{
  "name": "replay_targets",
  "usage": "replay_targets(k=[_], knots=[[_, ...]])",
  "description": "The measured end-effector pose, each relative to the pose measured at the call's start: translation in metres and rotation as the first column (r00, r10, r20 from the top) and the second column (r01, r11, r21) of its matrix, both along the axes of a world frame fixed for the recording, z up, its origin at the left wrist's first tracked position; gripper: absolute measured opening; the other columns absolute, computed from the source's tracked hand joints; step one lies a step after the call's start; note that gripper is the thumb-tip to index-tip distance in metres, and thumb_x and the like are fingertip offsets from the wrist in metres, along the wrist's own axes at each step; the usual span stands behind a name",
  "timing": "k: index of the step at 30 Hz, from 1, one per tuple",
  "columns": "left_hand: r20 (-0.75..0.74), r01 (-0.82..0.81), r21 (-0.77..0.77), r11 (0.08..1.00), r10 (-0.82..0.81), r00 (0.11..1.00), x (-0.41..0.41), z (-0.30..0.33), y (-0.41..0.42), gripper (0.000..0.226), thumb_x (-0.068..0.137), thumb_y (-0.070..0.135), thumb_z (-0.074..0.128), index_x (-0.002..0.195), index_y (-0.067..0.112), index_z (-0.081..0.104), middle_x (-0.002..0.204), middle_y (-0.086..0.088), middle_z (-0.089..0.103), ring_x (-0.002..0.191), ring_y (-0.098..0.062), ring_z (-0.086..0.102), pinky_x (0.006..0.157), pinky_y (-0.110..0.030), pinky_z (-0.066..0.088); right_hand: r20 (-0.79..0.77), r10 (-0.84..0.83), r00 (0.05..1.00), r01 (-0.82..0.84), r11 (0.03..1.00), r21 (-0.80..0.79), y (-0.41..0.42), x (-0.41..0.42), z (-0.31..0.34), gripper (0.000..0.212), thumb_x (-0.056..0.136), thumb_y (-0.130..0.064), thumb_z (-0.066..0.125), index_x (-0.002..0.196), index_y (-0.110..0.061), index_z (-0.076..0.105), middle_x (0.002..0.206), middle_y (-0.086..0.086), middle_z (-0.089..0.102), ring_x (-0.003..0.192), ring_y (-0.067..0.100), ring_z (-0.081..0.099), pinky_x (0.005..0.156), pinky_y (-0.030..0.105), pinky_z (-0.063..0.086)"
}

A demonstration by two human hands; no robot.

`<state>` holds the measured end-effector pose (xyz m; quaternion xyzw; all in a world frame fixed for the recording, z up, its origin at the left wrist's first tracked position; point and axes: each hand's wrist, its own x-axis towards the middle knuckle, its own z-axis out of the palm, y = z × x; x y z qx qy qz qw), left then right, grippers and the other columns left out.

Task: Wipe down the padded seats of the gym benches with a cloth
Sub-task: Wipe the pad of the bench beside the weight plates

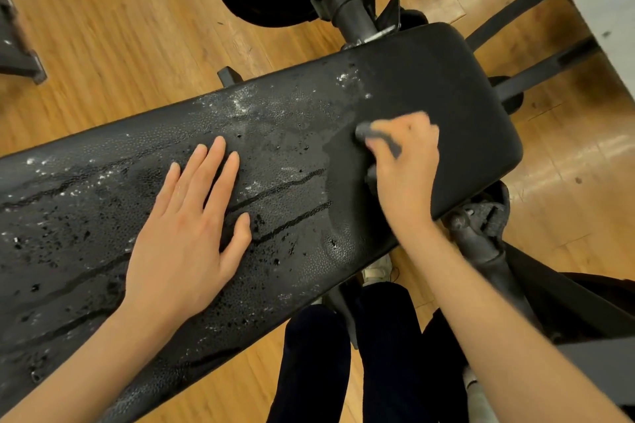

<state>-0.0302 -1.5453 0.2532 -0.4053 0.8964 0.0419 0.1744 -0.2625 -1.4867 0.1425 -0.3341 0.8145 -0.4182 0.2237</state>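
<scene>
Left hand: the left hand (185, 233) is lying flat, fingers straight, on the wet black padded bench seat (446, 79).
Right hand: the right hand (405, 161) is clutching a dark grey cloth (376, 136) against the seat.

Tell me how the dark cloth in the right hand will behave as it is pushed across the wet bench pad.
The cloth is bunched small in the right hand, so it is probably soft and floppy. The bench pad looks matte where wiped and beaded with droplets elsewhere, so the cloth likely soaks up liquid, getting heavier and dragging slightly.

Most of the dark cloth (378, 139) hidden under the motion-blurred right hand (403, 165); bench pad (429, 86) cut off at left.
</scene>
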Motion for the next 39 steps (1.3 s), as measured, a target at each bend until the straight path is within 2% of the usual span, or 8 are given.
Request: replay_targets(k=[4,9,14,18,23,28,34,39], knots=[[0.003,0.007,-0.006,1.000,-0.007,1.000,0.000,0.000,-0.001,0.069,0.100,0.045,0.027,0.157,0.007,0.023,0.166,-0.009,0.016,0.154,-0.024,0.011,0.126,-0.041,0.006,-0.008,0.063,0.998,-0.063,0.998,-0.017,0.006,-0.003,0.000,0.009,0.088,-0.011,0.068,0.095,-0.012,0.074,0.095,0.004,0.055,0.095,0.021,0.047,0.083,0.014,0.035],[-0.002,0.006,-0.007,1.000,-0.006,1.000,0.000,-0.001,0.000,0.068,0.100,0.045,0.027,0.157,0.008,0.023,0.166,-0.009,0.017,0.155,-0.024,0.011,0.126,-0.043,0.009,-0.030,-0.128,0.991,0.128,0.992,-0.023,-0.044,-0.019,-0.011,0.025,0.089,-0.022,0.067,0.114,-0.017,0.068,0.116,0.001,0.056,0.109,0.015,0.051,0.089,0.016,0.038],[-0.002,0.002,-0.010,1.000,-0.002,1.000,0.001,-0.001,0.000,0.068,0.100,0.045,0.026,0.158,0.008,0.023,0.166,-0.008,0.016,0.154,-0.024,0.011,0.126,-0.043,0.009,-0.022,0.024,0.999,-0.025,0.997,-0.070,-0.014,-0.009,-0.007,0.018,0.089,-0.017,0.069,0.106,-0.015,0.075,0.112,0.003,0.060,0.105,0.018,0.053,0.089,0.018,0.043],[-0.001,0.006,-0.012,1.000,-0.006,1.000,0.001,-0.001,-0.001,0.068,0.101,0.046,0.025,0.158,0.008,0.022,0.166,-0.009,0.016,0.154,-0.024,0.011,0.126,-0.043,0.009,0.000,-0.189,0.982,0.189,0.981,-0.038,-0.052,-0.012,-0.011,0.016,0.087,-0.010,0.068,0.100,-0.012,0.076,0.106,0.004,0.061,0.100,0.021,0.053,0.085,0.024,0.044],[-0.003,0.004,-0.002,1.000,-0.004,1.000,0.001,-0.001,-0.001,0.068,0.100,0.045,0.026,0.157,0.008,0.023,0.166,-0.009,0.016,0.154,-0.024,0.012,0.126,-0.044,0.010,0.004,0.096,0.995,-0.095,0.991,-0.095,-0.005,0.029,0.017,0.017,0.086,-0.007,0.070,0.099,-0.014,0.077,0.105,0.002,0.063,0.098,0.014,0.050,0.087,0.006,0.033],[0.008,0.011,-0.010,1.000,-0.011,1.000,0.000,-0.001,-0.001,0.068,0.101,0.045,0.027,0.157,0.008,0.023,0.166,-0.009,0.017,0.154,-0.024,0.013,0.126,-0.042,0.009,-0.018,-0.082,0.996,0.080,0.994,-0.072,-0.070,0.000,-0.001,0.015,0.088,-0.009,0.068,0.099,-0.013,0.077,0.100,0.004,0.060,0.097,0.020,0.052,0.083,0.025,0.044],[0.017,0.014,-0.011,1.000,-0.014,1.000,0.001,0.000,-0.001,0.068,0.100,0.044,0.027,0.157,0.007,0.023,0.166,-0.009,0.017,0.154,-0.025,0.014,0.125,-0.044,0.011,0.002,0.074,0.997,-0.074,0.994,-0.078,-0.013,0.025,0.018,0.018,0.088,-0.004,0.067,0.099,-0.015,0.077,0.100,-0.001,0.062,0.095,0.014,0.051,0.084,0.009,0.036],[0.026,0.016,-0.016,1.000,-0.015,1.000,0.000,-0.001,-0.001,0.068,0.100,0.045,0.027,0.157,0.008,0.023,0.166,-0.009,0.017,0.154,-0.025,0.015,0.125,-0.045,0.014,-0.019,-0.086,0.996,0.086,0.996,-0.040,-0.088,-0.010,0.000,0.014,0.090,-0.006,0.066,0.097,-0.015,0.074,0.097,0.004,0.057,0.097,0.018,0.049,0.083,0.025,0.043]])
